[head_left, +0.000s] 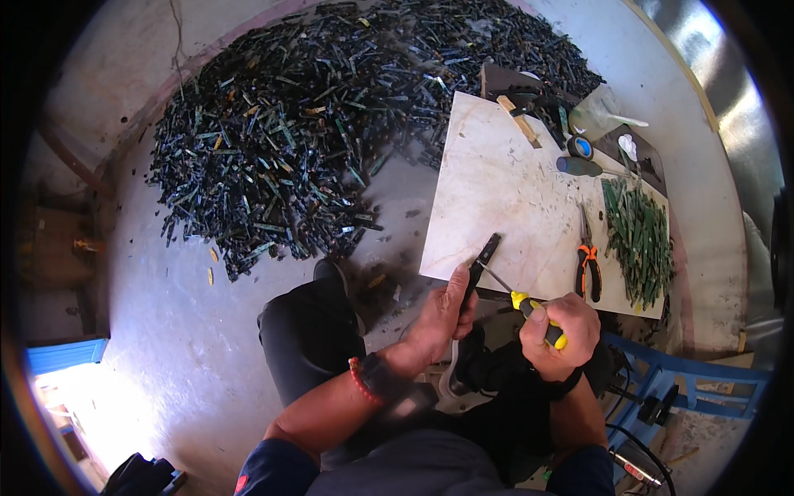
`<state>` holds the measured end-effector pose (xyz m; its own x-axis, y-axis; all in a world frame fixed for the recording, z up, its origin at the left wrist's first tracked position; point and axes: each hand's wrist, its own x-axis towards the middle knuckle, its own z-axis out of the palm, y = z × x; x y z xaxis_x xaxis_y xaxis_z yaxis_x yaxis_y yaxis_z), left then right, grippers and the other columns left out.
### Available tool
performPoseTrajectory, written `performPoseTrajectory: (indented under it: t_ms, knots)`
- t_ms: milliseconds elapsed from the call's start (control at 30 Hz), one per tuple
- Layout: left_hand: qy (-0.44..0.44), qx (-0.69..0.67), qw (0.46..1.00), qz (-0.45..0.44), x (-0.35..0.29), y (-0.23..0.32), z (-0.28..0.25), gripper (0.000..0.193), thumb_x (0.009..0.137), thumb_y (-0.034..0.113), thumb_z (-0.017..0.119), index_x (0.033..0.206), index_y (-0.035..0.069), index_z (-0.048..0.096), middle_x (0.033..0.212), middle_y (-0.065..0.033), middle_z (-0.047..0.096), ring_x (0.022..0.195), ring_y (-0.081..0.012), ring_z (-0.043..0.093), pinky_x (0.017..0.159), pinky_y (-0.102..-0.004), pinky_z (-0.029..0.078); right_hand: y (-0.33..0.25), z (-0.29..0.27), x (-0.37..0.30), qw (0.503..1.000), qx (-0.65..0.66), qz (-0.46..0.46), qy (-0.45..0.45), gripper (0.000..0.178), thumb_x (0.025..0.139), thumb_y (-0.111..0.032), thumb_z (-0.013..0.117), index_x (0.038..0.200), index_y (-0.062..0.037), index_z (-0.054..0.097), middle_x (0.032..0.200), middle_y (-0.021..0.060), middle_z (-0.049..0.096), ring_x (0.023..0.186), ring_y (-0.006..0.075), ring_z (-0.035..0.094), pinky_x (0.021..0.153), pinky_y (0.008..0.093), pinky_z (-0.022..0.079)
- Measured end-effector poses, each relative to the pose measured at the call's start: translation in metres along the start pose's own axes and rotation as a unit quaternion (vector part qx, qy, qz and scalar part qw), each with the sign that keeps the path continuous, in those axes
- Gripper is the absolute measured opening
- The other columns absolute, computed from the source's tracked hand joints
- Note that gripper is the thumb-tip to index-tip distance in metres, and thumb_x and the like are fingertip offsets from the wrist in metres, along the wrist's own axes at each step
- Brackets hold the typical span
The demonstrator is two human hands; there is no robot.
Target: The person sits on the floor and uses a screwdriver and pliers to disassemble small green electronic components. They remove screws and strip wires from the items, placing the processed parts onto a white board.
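My left hand [442,317] is closed around a narrow black strip-shaped piece [485,260], held tilted over the near edge of the board. In my right hand [562,331] is a screwdriver [529,307] with a yellow and black handle, gripped in a fist. Its thin shaft points up and left, and the tip meets the side of the black piece near my left thumb. Whether the tip is inside the piece I cannot tell. To the right, pliers [588,263] with orange and black handles lie on the white board [504,186].
A large heap of dark strips [289,132] covers the floor ahead and left. Green strips [637,244] are piled at the board's right side. Near its far edge lie another screwdriver [579,166], a blue-centred tape roll [581,147] and a plastic cup [594,116]. A blue stool [686,372] stands right.
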<state>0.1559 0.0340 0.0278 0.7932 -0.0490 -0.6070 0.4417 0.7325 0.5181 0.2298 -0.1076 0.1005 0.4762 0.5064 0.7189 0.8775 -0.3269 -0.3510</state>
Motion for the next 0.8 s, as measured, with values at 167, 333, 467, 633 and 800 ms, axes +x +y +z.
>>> performPoseTrajectory:
  t_ms: [167, 333, 467, 633, 800]
  knots:
    - [-0.006, 0.01, 1.0, 0.015, 0.003, -0.004, -0.002, 0.056, 0.093, 0.062, 0.037, 0.069, 0.012, 0.041, 0.058, 0.0024, 0.031, 0.049, -0.0093, 0.027, 0.045, -0.0247, 0.023, 0.001, 0.001, 0.006, 0.998, 0.011, 0.062, 0.014, 0.014, 0.072, 0.003, 0.062, 0.08, -0.0021, 0.051, 0.06, 0.0103, 0.053, 0.048, 0.0281, 0.052, 0.046, 0.0348, 0.043]
    - [0.004, 0.031, 0.999, 0.036, -0.001, 0.001, 0.003, 0.056, 0.094, 0.062, 0.037, 0.068, 0.012, 0.038, 0.058, 0.0028, 0.03, 0.049, -0.0091, 0.026, 0.045, -0.0246, 0.023, -0.002, 0.001, 0.007, 0.987, -0.03, 0.156, 0.018, 0.012, 0.071, 0.003, 0.061, 0.077, -0.0026, 0.052, 0.061, 0.0106, 0.054, 0.049, 0.0285, 0.053, 0.046, 0.035, 0.043]
    - [0.004, 0.017, 1.0, 0.023, 0.001, 0.0, 0.004, 0.056, 0.094, 0.061, 0.037, 0.066, 0.013, 0.036, 0.058, 0.0034, 0.028, 0.049, -0.0089, 0.023, 0.045, -0.0245, 0.022, -0.002, 0.002, 0.008, 0.998, -0.012, 0.06, 0.029, 0.012, 0.071, 0.004, 0.061, 0.077, -0.0023, 0.052, 0.061, 0.0109, 0.054, 0.049, 0.0288, 0.053, 0.046, 0.0348, 0.043]
    - [0.003, 0.011, 1.0, 0.015, 0.002, -0.001, 0.002, 0.055, 0.094, 0.061, 0.037, 0.065, 0.014, 0.035, 0.058, 0.0036, 0.027, 0.049, -0.0085, 0.023, 0.044, -0.0246, 0.022, -0.015, 0.003, -0.002, 0.999, -0.026, 0.009, -0.017, 0.016, 0.07, 0.002, 0.063, 0.081, -0.0028, 0.052, 0.062, 0.0088, 0.056, 0.049, 0.0272, 0.053, 0.046, 0.0352, 0.044]
    - [0.007, 0.022, 0.999, 0.022, 0.001, -0.001, 0.003, 0.056, 0.094, 0.061, 0.036, 0.065, 0.014, 0.035, 0.057, 0.0038, 0.027, 0.048, -0.0083, 0.024, 0.044, -0.0247, 0.023, -0.023, 0.003, -0.002, 0.999, -0.025, 0.035, -0.023, 0.017, 0.067, 0.003, 0.063, 0.079, -0.0031, 0.052, 0.062, 0.009, 0.055, 0.05, 0.0267, 0.055, 0.047, 0.0347, 0.045]
